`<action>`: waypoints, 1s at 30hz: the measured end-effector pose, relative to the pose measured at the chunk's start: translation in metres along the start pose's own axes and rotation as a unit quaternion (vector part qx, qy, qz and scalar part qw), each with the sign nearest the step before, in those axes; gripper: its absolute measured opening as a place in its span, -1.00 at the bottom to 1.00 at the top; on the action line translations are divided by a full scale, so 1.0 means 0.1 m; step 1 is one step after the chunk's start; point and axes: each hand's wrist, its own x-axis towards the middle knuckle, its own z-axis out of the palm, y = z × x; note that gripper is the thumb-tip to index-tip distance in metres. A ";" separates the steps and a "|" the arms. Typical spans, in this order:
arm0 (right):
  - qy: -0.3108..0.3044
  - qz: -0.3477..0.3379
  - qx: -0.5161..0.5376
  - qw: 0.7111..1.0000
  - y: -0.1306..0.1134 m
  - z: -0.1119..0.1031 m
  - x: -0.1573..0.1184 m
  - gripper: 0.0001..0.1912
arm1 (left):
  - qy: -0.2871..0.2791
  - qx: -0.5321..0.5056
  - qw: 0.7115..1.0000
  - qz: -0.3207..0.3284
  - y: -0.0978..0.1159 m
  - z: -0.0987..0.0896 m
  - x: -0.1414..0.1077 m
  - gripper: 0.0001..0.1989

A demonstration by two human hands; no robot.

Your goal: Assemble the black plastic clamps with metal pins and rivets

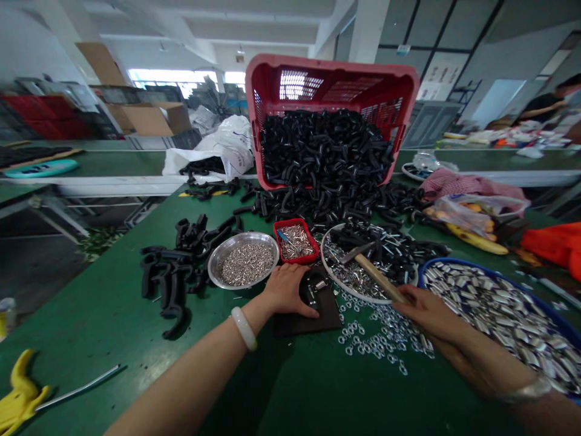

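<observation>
My right hand (429,312) is closed round the wooden handle of a hammer (377,276). The hammer's metal head is raised over a round tray (327,269) of loose metal pins and black parts. On a dark flat pad (302,324), my left hand (285,292) curls its thumb and fingers about a black plastic part (312,293), steadying it on the pad. A metal coil or threaded piece (320,284) shows at that part's right end. The left palm hides some of the part.
A red crate (333,66) spills black parts at the back. A steel bowl (213,280) and red box (313,257) hold small hardware. Nuts (376,339) lie loose near a blue basin (424,266) of metal sleeves. A yellow trigger tool (22,393) lies front left.
</observation>
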 end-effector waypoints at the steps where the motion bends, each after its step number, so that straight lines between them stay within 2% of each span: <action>1: -0.002 -0.002 0.034 0.999 -0.01 -0.01 0.00 -0.67 | -0.001 -0.001 1.000 -0.001 0.00 0.00 0.00 0.02; 3: 0.026 -0.017 0.051 0.998 -0.06 -0.03 -0.05 -0.64 | -0.003 -0.004 1.000 -0.004 0.00 0.01 0.00 0.03; 7: 0.119 -0.073 0.040 0.989 -0.20 0.01 -0.33 -0.56 | -0.005 -0.008 1.000 -0.006 -0.01 0.02 0.01 0.06; 9: 0.133 -0.108 0.020 0.985 -0.27 0.07 -0.45 -0.51 | -0.005 -0.009 1.000 -0.006 -0.01 0.02 0.01 0.05; 14: 0.098 -0.154 -0.027 0.983 -0.33 0.19 -0.51 -0.50 | -0.011 -0.012 1.000 -0.012 0.00 -0.01 0.00 0.03; 20: 0.137 -0.182 -0.010 0.974 -0.54 0.12 -0.43 -0.46 | 0.001 -0.015 1.000 -0.009 -0.01 0.00 0.00 0.06; 23: 0.077 -0.207 -0.019 0.975 -0.65 0.09 -0.32 -0.49 | 0.006 -0.009 1.000 -0.014 -0.02 0.03 0.01 0.08; 26: 0.030 -0.210 -0.031 0.977 -0.65 0.03 -0.25 -0.51 | 0.007 -0.009 1.000 -0.017 -0.03 0.05 0.01 0.09; 28: 0.041 -0.196 -0.006 0.980 -0.62 -0.03 -0.25 -0.52 | 0.013 -0.012 1.000 -0.012 -0.03 0.05 0.01 0.08; 30: 0.078 -0.178 0.034 0.980 -0.61 -0.05 -0.29 -0.51 | 0.015 -0.015 1.000 -0.003 -0.03 0.05 0.00 0.07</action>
